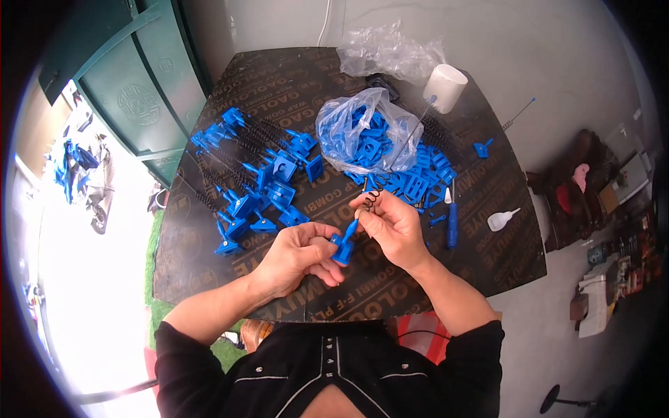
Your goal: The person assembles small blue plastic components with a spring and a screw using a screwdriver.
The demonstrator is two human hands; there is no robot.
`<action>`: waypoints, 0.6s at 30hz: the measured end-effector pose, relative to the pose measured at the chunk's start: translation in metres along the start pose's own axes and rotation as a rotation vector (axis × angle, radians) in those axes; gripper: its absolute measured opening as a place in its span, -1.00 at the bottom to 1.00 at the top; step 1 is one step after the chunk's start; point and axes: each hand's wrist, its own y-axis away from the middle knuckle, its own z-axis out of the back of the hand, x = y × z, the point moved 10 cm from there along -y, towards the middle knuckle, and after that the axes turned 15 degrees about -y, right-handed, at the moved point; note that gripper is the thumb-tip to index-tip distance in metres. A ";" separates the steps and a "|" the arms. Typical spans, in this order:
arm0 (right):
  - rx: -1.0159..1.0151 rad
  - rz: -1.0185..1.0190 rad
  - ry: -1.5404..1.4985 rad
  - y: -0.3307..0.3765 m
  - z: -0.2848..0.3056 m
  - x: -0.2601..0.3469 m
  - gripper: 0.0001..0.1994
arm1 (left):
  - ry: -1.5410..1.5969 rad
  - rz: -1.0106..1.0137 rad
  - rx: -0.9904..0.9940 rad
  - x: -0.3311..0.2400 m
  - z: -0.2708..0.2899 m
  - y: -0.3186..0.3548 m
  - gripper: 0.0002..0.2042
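My left hand (301, 256) grips a blue plastic base (341, 249) with a pointed stem, near the table's front edge. Just right of it, the fingers of my right hand (391, 226) close on a black coil spring (371, 200) whose lower end meets the stem's tip. The spring slants up and away from me. To the left lies a pile of similar blue bases with springs (261, 188). Beyond my right hand, a clear plastic bag (334, 129) holds loose blue parts, and flat blue pieces (421, 177) lie beside it.
A blue-handled screwdriver (452, 226) and a small white squeeze bottle (502, 219) lie on the dark table (313, 83) at right. A white roll (446, 87) and crumpled clear plastic (390, 54) are at the back. A green door (139, 90) stands open at left.
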 end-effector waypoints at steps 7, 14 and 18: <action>-0.021 0.062 -0.050 -0.001 0.009 0.009 -0.84 | -0.056 0.018 -0.006 0.005 0.002 0.000 -0.70; 0.032 0.021 0.055 0.000 0.004 0.007 -0.90 | -0.065 0.056 -0.003 0.006 0.001 -0.001 -0.70; 0.020 0.024 0.036 0.000 0.006 0.005 -0.90 | -0.088 0.060 -0.002 0.008 0.001 -0.001 -0.70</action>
